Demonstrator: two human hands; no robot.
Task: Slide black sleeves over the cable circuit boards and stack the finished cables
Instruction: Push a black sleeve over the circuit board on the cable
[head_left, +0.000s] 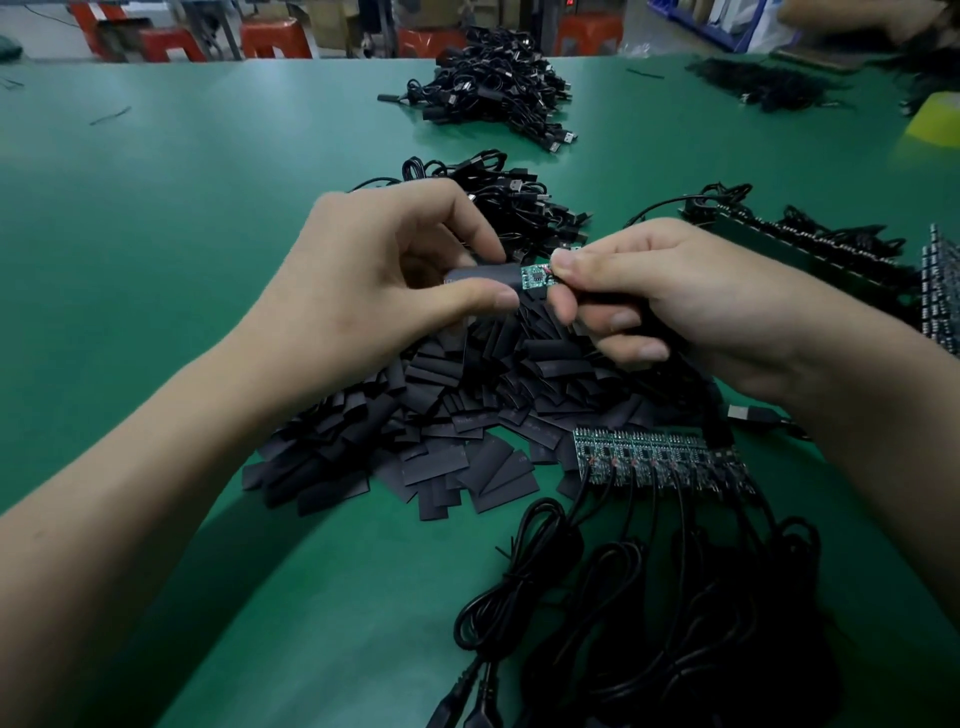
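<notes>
Where hands (374, 275) meet, sleeve (483, 275) — partly over board (537, 275)

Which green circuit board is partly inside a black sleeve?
The small green circuit board pinched by the right hand, partly inside the black sleeve in the left hand; the row of boards below lies bare.

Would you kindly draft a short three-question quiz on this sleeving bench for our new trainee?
1. True or false: the small green circuit board is already fully hidden inside the black tubular sleeve.
2. The left hand pinches: A) the sleeve, B) a screwdriver, C) nothing.
3. Which hand pinches the board's exposed end?

Key: 1. False, part of the board still shows. 2. A. 3. The right hand.
</notes>
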